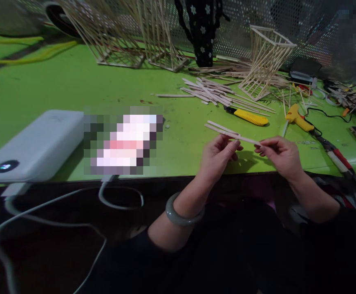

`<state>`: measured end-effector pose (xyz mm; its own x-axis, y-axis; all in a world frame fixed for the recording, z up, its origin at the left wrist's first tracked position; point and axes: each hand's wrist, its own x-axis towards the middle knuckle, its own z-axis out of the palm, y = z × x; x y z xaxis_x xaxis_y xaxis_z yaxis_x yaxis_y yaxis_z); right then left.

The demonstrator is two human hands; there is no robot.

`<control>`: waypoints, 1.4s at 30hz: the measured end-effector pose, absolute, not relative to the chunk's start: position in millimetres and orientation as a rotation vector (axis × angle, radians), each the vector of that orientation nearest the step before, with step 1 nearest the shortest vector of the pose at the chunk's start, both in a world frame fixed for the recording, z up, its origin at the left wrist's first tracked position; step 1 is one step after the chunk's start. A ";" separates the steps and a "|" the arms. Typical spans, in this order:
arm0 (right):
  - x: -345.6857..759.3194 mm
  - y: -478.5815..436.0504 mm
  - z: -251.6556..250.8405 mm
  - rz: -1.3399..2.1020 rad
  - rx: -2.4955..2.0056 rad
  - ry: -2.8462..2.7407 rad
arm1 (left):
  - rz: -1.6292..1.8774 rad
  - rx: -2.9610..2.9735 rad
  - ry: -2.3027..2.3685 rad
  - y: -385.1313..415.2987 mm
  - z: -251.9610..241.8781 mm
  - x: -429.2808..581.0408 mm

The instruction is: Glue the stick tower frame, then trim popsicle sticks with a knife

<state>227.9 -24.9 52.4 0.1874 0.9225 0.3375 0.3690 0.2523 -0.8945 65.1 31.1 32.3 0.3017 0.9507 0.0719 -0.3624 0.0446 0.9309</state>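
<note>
Above the front edge of the green table, my left hand (pixel 217 157) pinches thin flat wooden sticks (pixel 222 130) between thumb and fingers. Two sticks show, lying close together and fanning slightly apart at their left ends. The right end of the longer one is pinched by my right hand (pixel 283 157). My fingers hide part of the sticks. Just beyond lies a yellow utility knife (pixel 251 117), with a loose pile of wooden sticks (pixel 208 90) behind it. A yellow glue gun (pixel 300 118) rests near my right hand.
Twisted stick frames (pixel 265 65) stand at the back by a mesh panel. Red-and-white-handled cutters (pixel 339 157) lie at the right edge. On the left are a white power bank (pixel 39 143) and a blurred, bright phone-like device (pixel 128 141), with white cables (pixel 52 202) hanging off the table.
</note>
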 end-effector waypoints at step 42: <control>250.4 -29.7 48.8 0.031 -1.318 -2.115 | 1.207 0.944 0.820 34.6 31.2 65.5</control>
